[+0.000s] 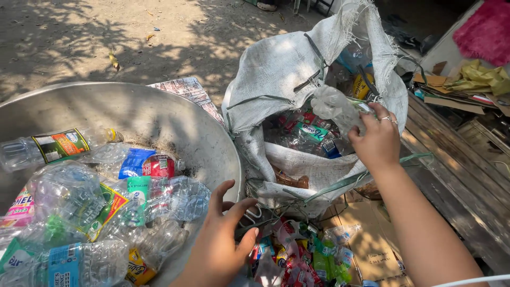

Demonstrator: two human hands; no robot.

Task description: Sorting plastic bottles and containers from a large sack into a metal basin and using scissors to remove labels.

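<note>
about a dozen plastic bottles point(95, 212) are lying heaped in one metal basin point(159, 114), the left hand point(220, 244) is hovering spread and empty at its rim, and further right the right hand point(378, 141) is pinching one crumpled clear bottle point(334, 106) slantwise above one white sack point(276, 69)

Bare sandy ground point(106, 37) fills the upper left, dappled with leaf shadows under strong sunlight, with a few dry leaves point(113, 59) scattered on it. Along the right side run weathered wooden planks point(462, 175), grey and slatted. Above them lies a pink fuzzy cloth point(486, 29) beside crumpled yellow wrapping point(478, 77). Flattened brown cardboard point(366, 239) covers the ground at lower right. At the top edge stand what may be chair legs point(311, 6).
</note>
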